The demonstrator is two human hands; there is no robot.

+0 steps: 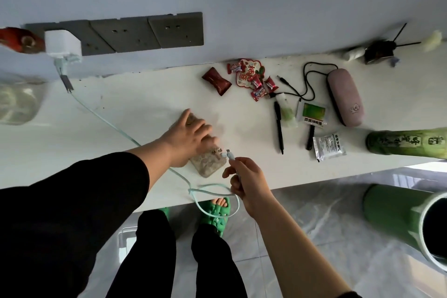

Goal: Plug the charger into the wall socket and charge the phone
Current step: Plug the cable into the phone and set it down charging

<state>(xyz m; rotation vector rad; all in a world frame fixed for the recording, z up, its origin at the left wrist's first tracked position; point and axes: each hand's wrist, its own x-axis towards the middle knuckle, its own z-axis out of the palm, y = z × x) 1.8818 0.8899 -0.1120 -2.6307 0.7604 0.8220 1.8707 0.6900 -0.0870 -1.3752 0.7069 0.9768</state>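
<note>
A white charger block (62,43) sits plugged into the grey wall socket strip (135,34) at its left end. Its pale green cable (106,116) runs down across the white counter and loops over the front edge. My right hand (246,182) pinches the cable just behind its plug tip (229,153), which points at the phone's lower end, a short gap away. The phone (209,162), in a speckled beige case, lies flat on the counter. My left hand (191,135) rests on top of it, fingers spread over its upper part.
Red candy wrappers (244,80), a black cable, a pink case (346,97), a black pen (278,126) and small packets lie to the right on the counter (135,109). Two green cylinders (406,143) stand at the far right. A clear bag sits at the far left.
</note>
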